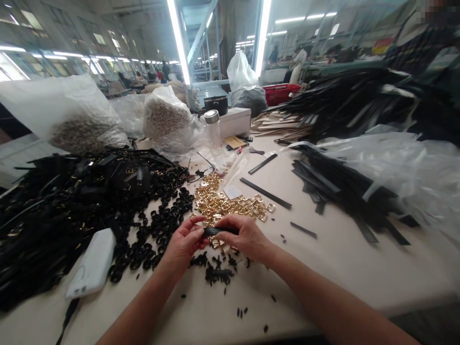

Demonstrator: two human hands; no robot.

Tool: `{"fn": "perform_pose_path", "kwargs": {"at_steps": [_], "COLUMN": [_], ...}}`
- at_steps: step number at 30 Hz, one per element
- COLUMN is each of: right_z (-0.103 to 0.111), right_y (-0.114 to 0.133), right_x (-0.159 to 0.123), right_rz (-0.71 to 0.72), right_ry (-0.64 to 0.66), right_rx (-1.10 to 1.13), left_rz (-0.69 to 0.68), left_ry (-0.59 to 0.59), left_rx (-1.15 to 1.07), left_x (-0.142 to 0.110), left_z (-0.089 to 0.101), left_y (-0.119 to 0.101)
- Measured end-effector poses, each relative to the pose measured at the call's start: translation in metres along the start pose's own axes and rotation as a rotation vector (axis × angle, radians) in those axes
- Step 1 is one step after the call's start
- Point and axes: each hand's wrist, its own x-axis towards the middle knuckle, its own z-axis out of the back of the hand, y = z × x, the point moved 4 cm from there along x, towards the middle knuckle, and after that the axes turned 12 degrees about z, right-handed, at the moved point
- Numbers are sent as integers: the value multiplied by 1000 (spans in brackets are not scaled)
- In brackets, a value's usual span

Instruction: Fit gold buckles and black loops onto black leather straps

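Observation:
Between my two hands is a short black strap (211,231), held level above the table. My left hand (187,235) pinches its left end between thumb and fingers. The other end is in the closed fingers of my right hand (244,235), which cover part of it. Right behind my hands lies a heap of gold square buckles (230,203). Below them are small black scraps (217,274). To the left spreads a pile of small black loops (168,215). Loose black strips (266,193) lie to the right of the buckles.
A white power bank (93,263) with a cable lies at the left, beside a large heap of black buckled straps (72,191). Eyeglasses (201,173) and a glass bottle (212,129) stand farther back. Bundled black strips (334,187) under plastic cover the right side.

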Motion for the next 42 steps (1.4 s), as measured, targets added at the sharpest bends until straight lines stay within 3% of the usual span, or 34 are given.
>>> {"fn": "perform_pose_path", "kwargs": {"at_steps": [10,13,15,20,25,29,32,35,38,42], "right_z": [1,2,3,0,-5,4,20,30,22,6], "right_y": [9,14,16,16,9,8,13,20,23,18], "right_x": [0,0,0,0,-1,2,5,6,3,-1], "right_rz": [94,114,132,183,186,216,245,301,373,413], "right_ry": [-14,-3,4,35,57,43,-48,-100,-14,76], "right_rx": [-175,-238,-286,-376,-437,-454,-487,-465,-439,-446], "left_rz": [-44,-72,-168,-596,-772,-866,-789,-500,-257,-174], "left_ry": [27,16,-1,-85,-98,-130,-35,89,78,57], "left_rx": [8,124,294,709,900,905,782,619,387,278], "left_x": [-2,-2,-5,-18,-22,-30,-34,-27,-14,-4], "left_z": [0,-1,-4,-16,-21,-18,-16,-12,-6,-3], "left_y": [1,0,-4,-18,-23,-30,-31,-22,-13,-9]}}
